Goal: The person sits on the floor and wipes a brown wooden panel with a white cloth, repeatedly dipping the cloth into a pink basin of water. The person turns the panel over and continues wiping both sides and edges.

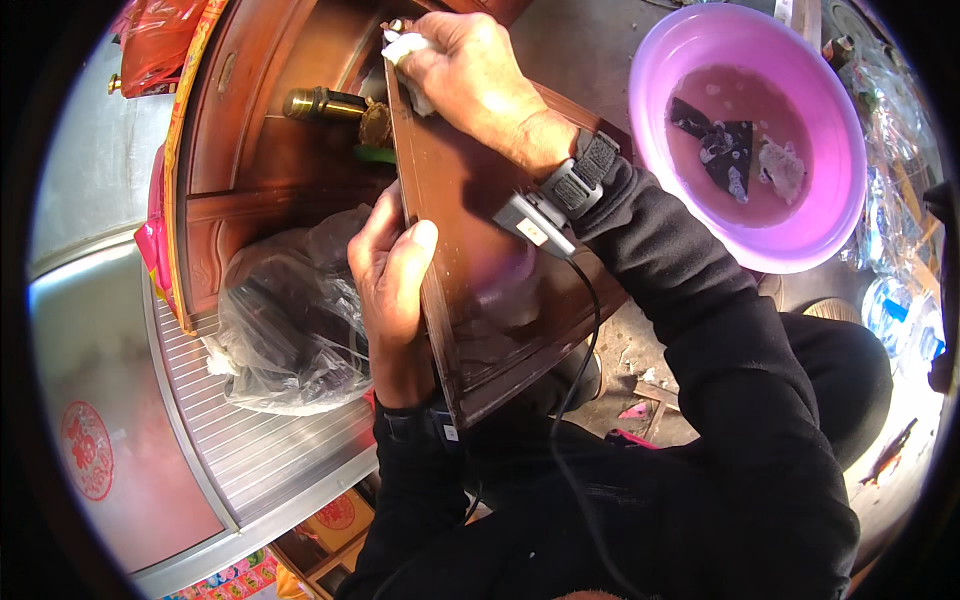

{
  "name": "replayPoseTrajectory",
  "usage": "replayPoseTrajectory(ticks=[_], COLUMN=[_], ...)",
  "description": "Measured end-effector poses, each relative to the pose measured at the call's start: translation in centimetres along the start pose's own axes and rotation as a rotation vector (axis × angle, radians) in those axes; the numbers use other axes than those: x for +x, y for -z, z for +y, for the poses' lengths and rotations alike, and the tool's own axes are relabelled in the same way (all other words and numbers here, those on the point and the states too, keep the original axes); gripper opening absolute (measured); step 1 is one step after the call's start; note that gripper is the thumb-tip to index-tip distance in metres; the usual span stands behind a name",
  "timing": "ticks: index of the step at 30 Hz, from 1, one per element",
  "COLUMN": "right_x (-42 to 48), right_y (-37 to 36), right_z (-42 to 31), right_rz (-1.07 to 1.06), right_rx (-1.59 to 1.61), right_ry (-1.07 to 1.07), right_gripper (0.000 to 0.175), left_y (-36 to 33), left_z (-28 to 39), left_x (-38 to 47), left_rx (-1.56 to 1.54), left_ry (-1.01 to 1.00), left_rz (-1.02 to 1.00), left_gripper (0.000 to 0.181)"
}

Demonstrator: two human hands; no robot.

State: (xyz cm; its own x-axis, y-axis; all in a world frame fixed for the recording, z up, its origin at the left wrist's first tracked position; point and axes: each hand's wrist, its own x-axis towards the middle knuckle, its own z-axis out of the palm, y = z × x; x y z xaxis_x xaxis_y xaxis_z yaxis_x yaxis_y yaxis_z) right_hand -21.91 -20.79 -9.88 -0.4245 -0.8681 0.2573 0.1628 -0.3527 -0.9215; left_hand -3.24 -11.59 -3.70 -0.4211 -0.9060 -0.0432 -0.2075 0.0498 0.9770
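Note:
A brown wooden panel (442,187), likely a cabinet door, stands tilted in front of me, its glossy face catching light. My left hand (390,277) grips its left edge, the thumb on the near face and the fingers mostly hidden behind. At the top corner, my right hand (480,82) presses a white cloth (409,49) against the edge. Each wrist has a strap, and a small grey device (534,223) with a black cable sits below the right one.
A pink basin (836,172) of murky water holds a dark cloth (731,154) and a greyish rag (781,171). Left stands a wooden cabinet (247,120) with a gold-and-black cylinder (326,103). A stuffed clear plastic bag (292,345) rests on a ribbed metal surface (292,457).

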Motion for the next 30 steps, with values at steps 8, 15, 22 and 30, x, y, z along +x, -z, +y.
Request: replayPoseTrajectory(ticks=[8, 15, 22, 30], right_x=[-5.5, -12.4, -19.7, -18.4], right_y=[1.0, 1.7, 2.5, 2.4], right_z=[0.0, -3.2, -5.9, -9.2], right_rz=[-0.379, -0.450, -0.501, -0.404], right_rx=[0.111, 0.347, 0.032, 0.004], right_ry=[-0.093, -0.222, -0.001, -0.248], right_gripper=[0.016, 0.006, 0.008, 0.012], left_y=[1.1, 1.2, 1.0, 0.2], left_z=[-1.0, -1.7, -1.5, -2.2], left_x=[-0.7, -1.5, -3.0, -1.1], left_rx=[-0.010, 0.033, 0.172, 0.042], left_ry=[0.014, -0.012, 0.032, 0.034], left_rz=[0.031, 0.098, 0.223, 0.194], left_gripper=[0.040, 0.035, 0.047, 0.060])
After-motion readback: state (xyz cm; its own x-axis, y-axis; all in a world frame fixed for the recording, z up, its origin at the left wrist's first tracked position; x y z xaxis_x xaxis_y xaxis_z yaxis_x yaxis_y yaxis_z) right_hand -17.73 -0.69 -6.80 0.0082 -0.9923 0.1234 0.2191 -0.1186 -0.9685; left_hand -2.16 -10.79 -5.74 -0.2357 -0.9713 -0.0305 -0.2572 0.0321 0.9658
